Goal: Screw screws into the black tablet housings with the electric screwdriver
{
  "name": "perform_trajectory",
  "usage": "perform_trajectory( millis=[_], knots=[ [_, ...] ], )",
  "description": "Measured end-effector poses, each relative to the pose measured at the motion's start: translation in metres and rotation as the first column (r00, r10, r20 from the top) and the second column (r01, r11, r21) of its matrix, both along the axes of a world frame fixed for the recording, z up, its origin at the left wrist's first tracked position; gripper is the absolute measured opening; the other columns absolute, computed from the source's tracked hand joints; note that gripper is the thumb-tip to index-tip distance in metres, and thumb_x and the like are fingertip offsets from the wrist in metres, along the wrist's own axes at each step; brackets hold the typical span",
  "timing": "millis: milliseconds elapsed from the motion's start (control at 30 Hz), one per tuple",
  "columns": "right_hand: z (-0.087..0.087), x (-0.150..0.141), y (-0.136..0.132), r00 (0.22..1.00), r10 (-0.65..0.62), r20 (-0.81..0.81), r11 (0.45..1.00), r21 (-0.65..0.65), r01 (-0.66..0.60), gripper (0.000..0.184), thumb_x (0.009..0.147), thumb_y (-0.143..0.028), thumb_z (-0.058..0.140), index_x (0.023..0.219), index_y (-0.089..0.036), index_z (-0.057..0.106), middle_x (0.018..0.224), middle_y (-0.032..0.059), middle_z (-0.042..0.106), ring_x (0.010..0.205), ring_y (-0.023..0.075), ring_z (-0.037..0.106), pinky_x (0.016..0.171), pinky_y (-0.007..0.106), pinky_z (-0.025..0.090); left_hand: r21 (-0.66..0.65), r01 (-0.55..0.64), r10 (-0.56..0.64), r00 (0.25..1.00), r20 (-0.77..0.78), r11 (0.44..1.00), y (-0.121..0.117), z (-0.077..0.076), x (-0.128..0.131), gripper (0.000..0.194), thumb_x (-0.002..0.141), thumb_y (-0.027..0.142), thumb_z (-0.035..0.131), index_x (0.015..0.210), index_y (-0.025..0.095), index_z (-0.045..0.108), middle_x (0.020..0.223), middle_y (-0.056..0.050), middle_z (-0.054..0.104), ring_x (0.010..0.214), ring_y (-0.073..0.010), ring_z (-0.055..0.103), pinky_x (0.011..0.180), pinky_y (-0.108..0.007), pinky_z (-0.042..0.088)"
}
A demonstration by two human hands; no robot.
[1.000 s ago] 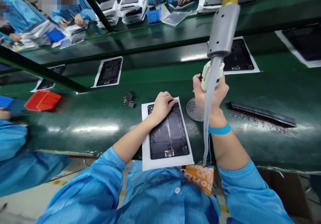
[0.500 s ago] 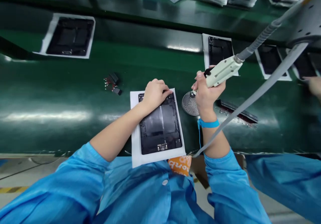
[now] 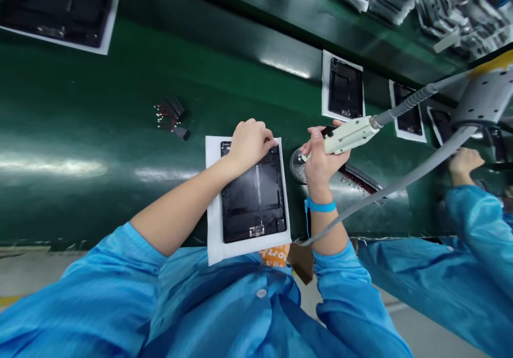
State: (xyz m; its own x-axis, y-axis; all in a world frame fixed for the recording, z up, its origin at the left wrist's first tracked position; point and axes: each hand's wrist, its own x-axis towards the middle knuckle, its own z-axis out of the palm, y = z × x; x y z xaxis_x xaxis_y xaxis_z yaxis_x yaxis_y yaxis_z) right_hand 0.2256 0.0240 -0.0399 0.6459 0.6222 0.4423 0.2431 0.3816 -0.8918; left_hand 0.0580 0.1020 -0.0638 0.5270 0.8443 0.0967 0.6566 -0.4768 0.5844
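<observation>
Left hand (image 3: 251,147): fingers curled, pressing down flat on the panel's top edge, pinching nothing.
Right hand (image 3: 324,157): wrapped round the screwdriver (image 3: 347,136), its tip at the mesh disc (image 3: 297,166).
Panel (image 3: 254,200): black tablet back, lying flat on a white sheet (image 3: 213,203), directly under the left hand.
Belt (image 3: 100,107): green, carrying more panels (image 3: 345,88) and a small pile of cabled parts (image 3: 171,115).
Nearby: a co-worker's hand (image 3: 463,161) at far right, beyond the grey hose (image 3: 401,179).
</observation>
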Motion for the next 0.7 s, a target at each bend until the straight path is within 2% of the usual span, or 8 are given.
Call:
perform_trajectory(
  millis=[267,367,500,600,700],
  knots=[
    [-0.002,-0.002,0.000,1.000,-0.027,-0.013,1.000,-0.007,0.027,0.048,0.092,-0.046,0.089,0.125,-0.026,0.059,0.086,-0.0082,0.073,0.045,0.0061,0.052,0.049,0.026,0.052,0.018,0.019,-0.019,1.000,0.007,1.000,0.001,-0.002,0.000,0.022,0.109,0.036,0.083,0.093,0.025,0.093,0.097,-0.011,0.081,0.106,-0.0325,0.068,0.094,-0.049,0.048],
    [-0.001,-0.001,-0.001,1.000,-0.023,0.011,1.000,-0.009,0.023,0.049,0.093,-0.048,0.089,0.126,-0.026,0.060,0.087,-0.0075,0.072,0.046,0.0067,0.052,0.049,0.026,0.052,0.026,0.012,-0.013,1.000,0.026,1.000,0.000,-0.003,0.000,0.022,0.109,0.036,0.083,0.093,0.025,0.093,0.097,-0.011,0.081,0.106,-0.0324,0.067,0.094,-0.048,0.048],
    [0.015,-0.002,0.000,0.990,-0.101,0.102,0.995,0.028,0.098,0.052,0.097,-0.054,0.086,0.132,-0.028,0.058,0.096,-0.0044,0.073,0.050,0.0077,0.051,0.049,0.028,0.053,0.028,0.007,-0.008,0.999,0.035,1.000,-0.001,-0.003,0.005,0.018,0.109,0.035,0.084,0.098,0.025,0.095,0.099,-0.012,0.083,0.108,-0.0327,0.067,0.094,-0.048,0.048],
    [0.030,-0.010,0.013,0.977,-0.139,0.161,0.989,0.067,0.130,0.048,0.103,-0.056,0.080,0.137,-0.031,0.056,0.106,-0.0018,0.073,0.052,0.0076,0.050,0.050,0.030,0.053,0.033,0.013,-0.014,0.999,0.031,0.999,-0.001,-0.001,0.009,0.017,0.109,0.033,0.083,0.101,0.023,0.096,0.101,-0.013,0.083,0.110,-0.0335,0.068,0.095,-0.048,0.047],
    [0.029,-0.021,0.032,0.973,-0.104,0.205,0.994,0.048,0.096,0.050,0.105,-0.063,0.076,0.139,-0.032,0.055,0.111,0.0003,0.071,0.054,0.0083,0.050,0.052,0.031,0.054,0.033,0.006,-0.007,1.000,0.019,0.999,-0.001,0.002,0.011,0.018,0.110,0.031,0.082,0.103,0.021,0.095,0.102,-0.014,0.084,0.111,-0.0341,0.069,0.094,-0.048,0.046]
  ],
)
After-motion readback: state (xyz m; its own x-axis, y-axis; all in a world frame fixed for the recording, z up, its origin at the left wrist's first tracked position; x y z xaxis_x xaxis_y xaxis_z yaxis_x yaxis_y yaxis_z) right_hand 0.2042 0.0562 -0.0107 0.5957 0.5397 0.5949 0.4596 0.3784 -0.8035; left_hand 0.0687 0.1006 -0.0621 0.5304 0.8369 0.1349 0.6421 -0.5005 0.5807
